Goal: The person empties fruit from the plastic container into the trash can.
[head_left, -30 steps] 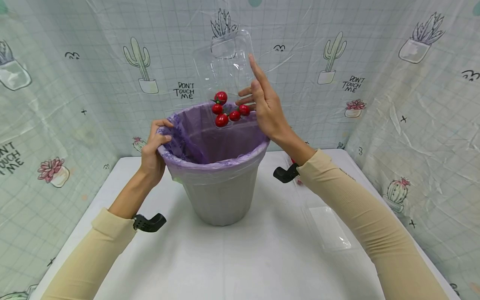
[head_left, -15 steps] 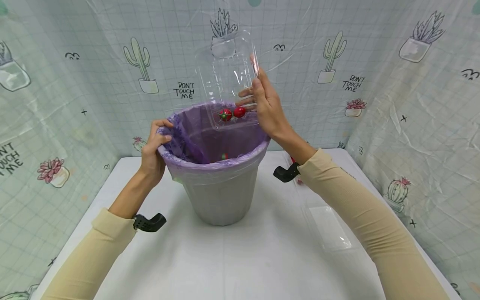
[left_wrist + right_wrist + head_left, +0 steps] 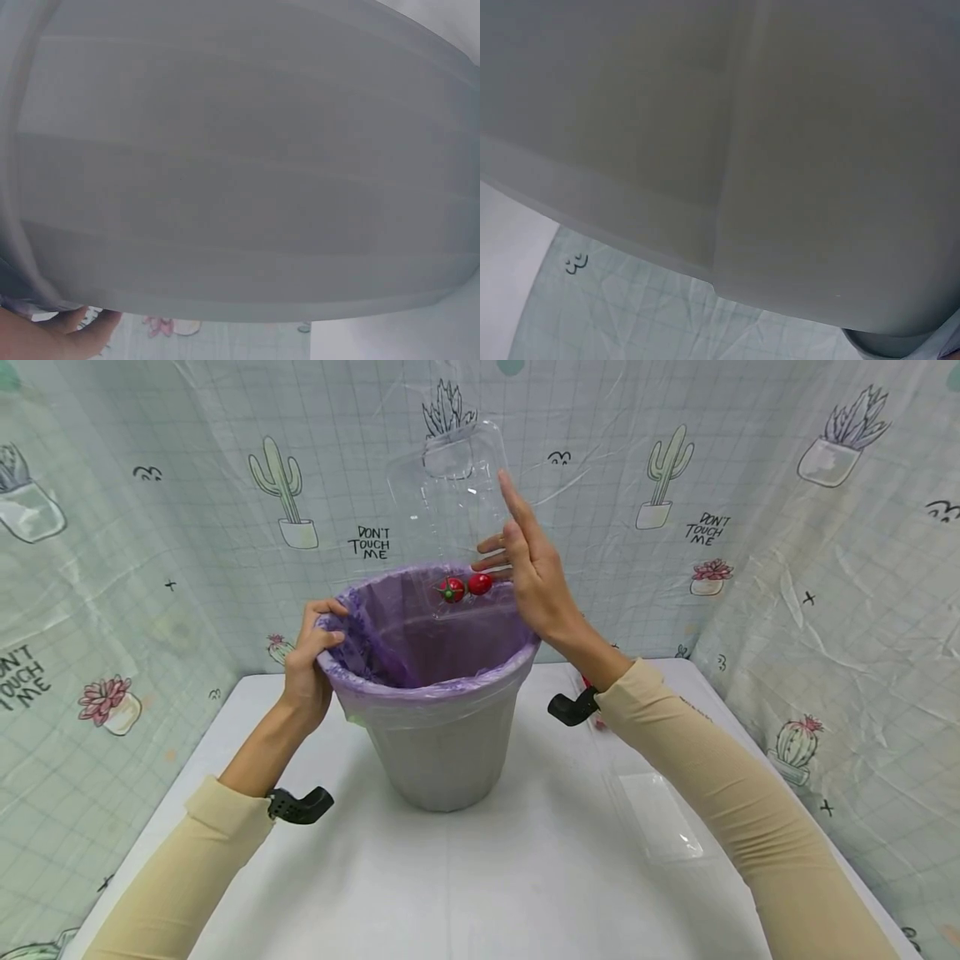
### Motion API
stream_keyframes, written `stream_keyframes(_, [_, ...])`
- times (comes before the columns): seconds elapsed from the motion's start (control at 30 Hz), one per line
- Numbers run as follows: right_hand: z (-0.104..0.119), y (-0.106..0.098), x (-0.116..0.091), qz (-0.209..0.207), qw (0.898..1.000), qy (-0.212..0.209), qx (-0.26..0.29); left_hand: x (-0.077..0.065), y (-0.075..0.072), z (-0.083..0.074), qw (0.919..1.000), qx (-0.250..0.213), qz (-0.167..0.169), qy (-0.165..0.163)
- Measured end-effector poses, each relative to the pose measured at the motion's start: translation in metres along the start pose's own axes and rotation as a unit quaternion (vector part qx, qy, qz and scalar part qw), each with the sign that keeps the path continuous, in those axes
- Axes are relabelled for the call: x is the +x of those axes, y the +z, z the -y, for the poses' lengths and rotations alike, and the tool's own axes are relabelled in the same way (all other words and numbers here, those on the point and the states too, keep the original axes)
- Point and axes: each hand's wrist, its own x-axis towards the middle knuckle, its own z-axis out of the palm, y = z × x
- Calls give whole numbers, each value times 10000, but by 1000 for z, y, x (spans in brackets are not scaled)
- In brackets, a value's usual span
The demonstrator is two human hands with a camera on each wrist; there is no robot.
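Observation:
A light grey bin stands upright, lined with a purple plastic bag folded over its rim. My left hand grips the lined rim at the left, thumb and fingers curled over it. Above the opening, my right hand holds a clear plastic tray by its right side, tilted steeply downward. Two red cherry tomatoes sit at the tray's lower end. The bin's inner bottom is hidden. In the left wrist view, the bin wall covers nearly everything; it also fills most of the right wrist view.
On the white table, a flat clear plastic piece lies at the right. Something red shows behind the right wrist, mostly hidden by the sleeve. A cactus-print curtain surrounds the table.
Several tomatoes in the tray have become two; one was seen inside the bin half a second ago and is now out of sight. The tray rocked briefly. My left hand has kept its place.

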Motion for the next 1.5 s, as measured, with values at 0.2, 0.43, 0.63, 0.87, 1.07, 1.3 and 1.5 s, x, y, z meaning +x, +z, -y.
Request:
stream_keyframes(0.2, [0, 1, -1, -54, 10000, -27, 69, -1, 0, 0, 10000, 12, 6, -15])
stream_keyframes(0.43, [0, 1, 0, -76, 9999, -86, 92, 0, 0, 0, 10000, 1, 5, -16])
stream_keyframes(0.63, [0, 0, 0, -104, 9999, -104, 11, -1, -1, 0, 10000, 35, 35, -23])
stream_keyframes(0.87, [2, -3, 2, -122, 9996, -208, -158, -1, 0, 0, 10000, 11, 38, -33])
stream_keyframes(1.07, [4, -5, 2, -127, 9993, -219, -277, 0, -1, 0, 10000, 15, 44, -24])
stream_keyframes(1.3, [4, -6, 2, -134, 9990, -283, -334, -1, -1, 0, 10000, 9, 59, -25])
stream_keyframes(1.5, [6, -6, 2, -144, 9988, -308, -352, -1, -1, 0, 10000, 26, 67, -31])
